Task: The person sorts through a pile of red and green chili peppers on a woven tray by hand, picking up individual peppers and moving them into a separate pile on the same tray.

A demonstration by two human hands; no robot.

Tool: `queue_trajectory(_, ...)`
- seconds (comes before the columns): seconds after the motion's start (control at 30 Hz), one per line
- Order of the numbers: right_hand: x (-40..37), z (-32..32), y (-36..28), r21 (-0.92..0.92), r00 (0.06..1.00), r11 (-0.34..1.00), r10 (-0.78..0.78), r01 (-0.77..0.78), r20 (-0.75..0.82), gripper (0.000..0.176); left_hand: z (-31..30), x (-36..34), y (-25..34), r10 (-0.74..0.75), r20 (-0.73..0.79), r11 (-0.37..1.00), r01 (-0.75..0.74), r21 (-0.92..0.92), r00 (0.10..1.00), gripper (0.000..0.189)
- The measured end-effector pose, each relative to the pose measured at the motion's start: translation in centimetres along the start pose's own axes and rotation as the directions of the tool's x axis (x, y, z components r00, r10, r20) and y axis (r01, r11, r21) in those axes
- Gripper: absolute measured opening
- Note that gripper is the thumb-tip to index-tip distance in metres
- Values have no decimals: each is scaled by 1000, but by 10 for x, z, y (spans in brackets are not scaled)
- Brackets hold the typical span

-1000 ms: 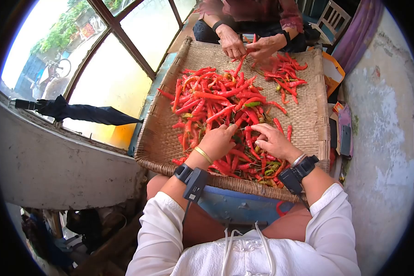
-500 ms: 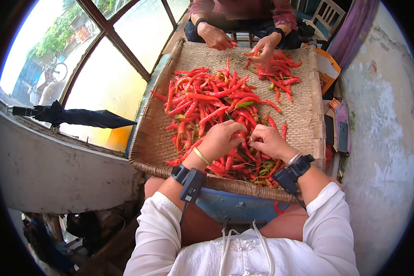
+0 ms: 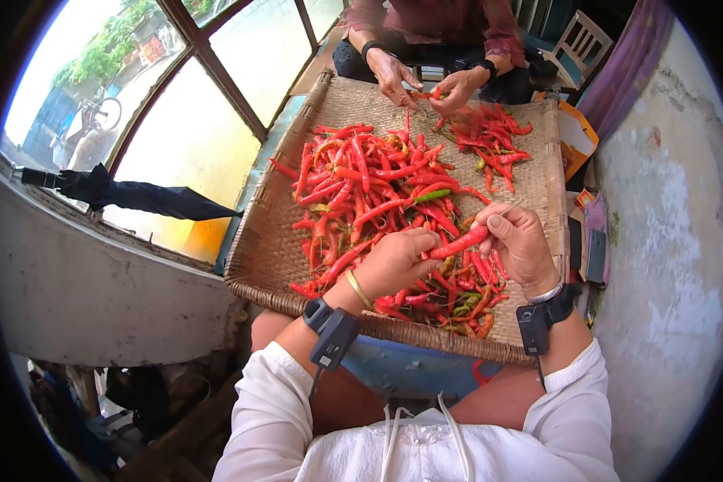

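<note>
A red chili pepper (image 3: pixel 459 243) is stretched between my two hands above a woven tray (image 3: pixel 530 193). My left hand (image 3: pixel 398 263) is closed on its lower left end. At the pepper's upper right end, my right hand (image 3: pixel 524 241) pinches with thumb and forefinger, and a thin stem shows by the fingertips. Below and beyond my hands lies a large heap of red chili peppers (image 3: pixel 361 181). One green chili pepper (image 3: pixel 432 195) lies on top of it. A few greenish ones (image 3: pixel 466 304) lie near the tray's front edge.
Opposite me, a person's hands (image 3: pixel 426 87) hold a chili pepper over a smaller pile (image 3: pixel 498 145). A folded umbrella (image 3: pixel 145 197) lies along the window ledge at left. On the right are a phone (image 3: pixel 596 255) and a rough wall (image 3: pixel 659 225).
My hands have come up from the heap with a red chili pepper between them; the right hand moved right and upward. The other person's hands have drawn closer together.
</note>
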State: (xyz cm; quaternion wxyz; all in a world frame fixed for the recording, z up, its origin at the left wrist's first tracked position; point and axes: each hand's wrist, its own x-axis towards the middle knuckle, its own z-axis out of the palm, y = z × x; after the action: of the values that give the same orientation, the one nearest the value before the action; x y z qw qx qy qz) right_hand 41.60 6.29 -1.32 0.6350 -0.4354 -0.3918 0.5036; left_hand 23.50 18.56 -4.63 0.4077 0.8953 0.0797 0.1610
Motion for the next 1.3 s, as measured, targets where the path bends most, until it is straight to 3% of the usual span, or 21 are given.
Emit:
queue_trajectory(0.07, 6, -21, 1, 71, 985, 995, -55, 67, -164, 20, 0, 0, 8, -106, -319, 990, 130, 54, 942, 33)
queue_trajectory(0.1, 10, -22, -3, 71, 985, 995, -53, 65, -162, 20, -1, 0, 5, -150, -381, 983, 178, 38, 912, 33)
queue_trajectory(0.13, 14, -22, -9, 157, 945, 978, -81, 136, -316, 24, -3, 1, 0, -190, -441, 975, 221, 20, 877, 34)
queue_trajectory(0.17, 16, -23, -13, 230, 881, 948, -92, 220, -465, 30, -3, -2, -4, -187, -443, 976, 218, 20, 877, 34)
queue_trajectory(0.2, 16, -27, -9, 225, 881, 948, -99, 225, -463, 30, -3, -4, -9, -185, -353, 968, 232, 95, 917, 34)
queue_trajectory(0.3, 17, -35, 26, -99, 929, 952, 253, -288, -270, 43, 1, -7, -14, -196, -116, 942, 220, 255, 974, 35)
queue_trajectory(0.33, 19, -35, 42, -504, 982, 843, 141, -187, -127, 43, 4, -8, -15, -211, 32, 924, 189, 333, 977, 35)
queue_trajectory(0.37, 21, -34, 54, -808, 995, 590, 88, -8, 55, 42, 8, -10, -17, -187, 62, 913, 150, 380, 980, 35)
queue_trajectory(0.47, 13, -22, 77, -922, 960, 387, 265, -24, 87, 48, 8, -10, -19, -185, 121, 927, 132, 352, 975, 35)
queue_trajectory(0.57, 10, -25, 95, -931, 969, 364, 240, -39, 53, 52, 11, -9, -19, -204, 125, 914, 143, 380, 971, 32)
queue_trajectory(0.67, 10, -11, 72, -913, 994, 406, 105, -23, 21, 35, 10, -5, -16, -218, 97, 902, 163, 401, 971, 33)
queue_trajectory(0.73, 7, 3, 41, -908, 991, 418, 134, -29, 29, 31, 4, -2, -4, -10, -208, 914, 93, 395, 978, 35)
queue_trajectory(0.8, 10, 10, 32, -901, 986, 432, 164, -35, 40, 28, -4, 1, 1, 57, -227, 918, 38, 394, 972, 37)
queue_trajectory(0.87, 8, 13, 34, -866, 1000, 499, -20, 21, 12, 27, 0, 1, -2, 84, -198, 927, -3, 375, 977, 37)
queue_trajectory(0.9, 11, 5, 47, -907, 991, 407, -122, 107, 63, 31, 3, -1, -7, 38, -157, 919, 27, 393, 987, 38)
queue_trajectory(1.0, 11, -17, 83, -946, 986, 278, -68, 166, 153, 37, 10, -5, -12, -79, -129, 884, 130, 450, 988, 38)
queue_trajectory(1.03, 8, -21, 87, -953, 985, 282, 95, 111, 143, 42, 11, -6, -12, -82, -129, 883, 133, 451, 988, 38)
queue_trajectory(1.1, 10, -23, 93, -943, 988, 319, 78, 99, 130, 39, 12, -10, -11, -268, -47, 826, 254, 503, 962, 41)
queue_trajectory(1.23, 10, -16, 78, -934, 999, 356, 19, 33, 43, 22, 12, -7, -23, -242, 206, 862, 113, 493, 948, 44)
queue_trajectory(1.27, 9, -10, 69, -941, 1000, 337, -5, 16, 16, 17, 13, -6, -20, -241, 208, 863, 111, 494, 948, 44)
queue_trajectory(1.3, 8, 0, 56, -934, 996, 349, -67, 83, 64, 13, 11, -5, -12, -140, 30, 919, 118, 376, 990, 42)
